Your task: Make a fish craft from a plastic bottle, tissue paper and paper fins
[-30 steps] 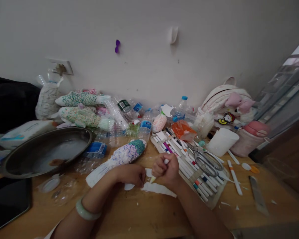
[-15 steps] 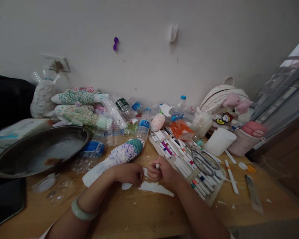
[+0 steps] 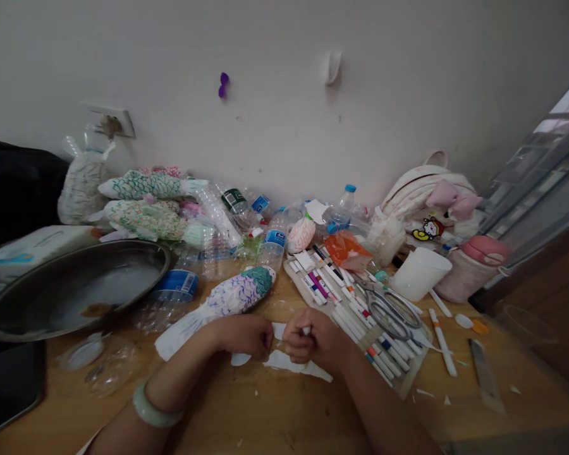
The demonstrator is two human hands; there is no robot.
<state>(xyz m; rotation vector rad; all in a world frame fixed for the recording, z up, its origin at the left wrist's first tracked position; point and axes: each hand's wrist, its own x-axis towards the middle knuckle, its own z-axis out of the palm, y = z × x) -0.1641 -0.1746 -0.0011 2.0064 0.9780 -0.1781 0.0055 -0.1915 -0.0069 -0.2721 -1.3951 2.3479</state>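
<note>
My right hand (image 3: pixel 315 341) is closed around a marker pen (image 3: pixel 306 330); its white end pokes out of the fist, which is low over the table. Opposite it, my left hand (image 3: pixel 249 336) rests with curled fingers by a white paper piece (image 3: pixel 279 330); whether the fingers grip it is hidden. A second cut paper strip (image 3: pixel 294 363) lies below the two hands, partly under the right one. Behind my left wrist is a white fish shape (image 3: pixel 234 294) with purple scales and a green head.
A marker case (image 3: pixel 296 278) full of pens lies right, with scissors (image 3: pixel 391 313) on it. A metal basin (image 3: pixel 159 253) stands left. Plastic bottles (image 3: pixel 272 243) and more painted fish (image 3: pixel 146 184) line the wall. Far right are a white cup (image 3: pixel 420 275) and a cutter (image 3: pixel 483 373).
My right hand has shifted slightly down and right with the marker, showing more of the paper between the hands. My left hand has barely moved. The view has shifted a little.
</note>
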